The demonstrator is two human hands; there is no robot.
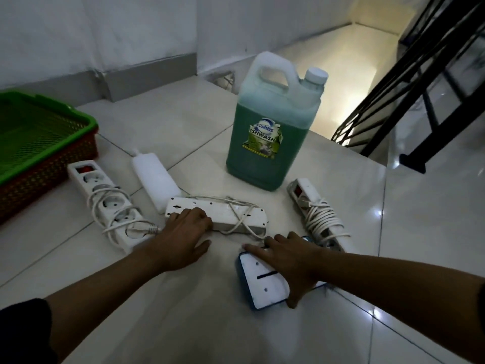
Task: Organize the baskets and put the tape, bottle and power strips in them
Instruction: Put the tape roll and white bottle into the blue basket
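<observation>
Three white power strips lie on the tiled floor: a left one [105,203], a middle one [231,214] turned face down, and a right one [319,214], each wrapped in its cord. My left hand [183,240] grips the left end of the middle strip, fingers curled over its top. My right hand [288,258] holds a blue and white tape dispenser [262,282], with fingers across its top and the thumb at its near edge. A white bottle [154,179] lies on its side. A green basket [39,127] sits nested in a red-brown basket [39,179] at the left.
A large jug of green dishwash liquid [273,127] stands upright behind the strips. A black metal stair railing [420,88] and an open stairwell are at the right. A white wall with a grey skirting runs along the back.
</observation>
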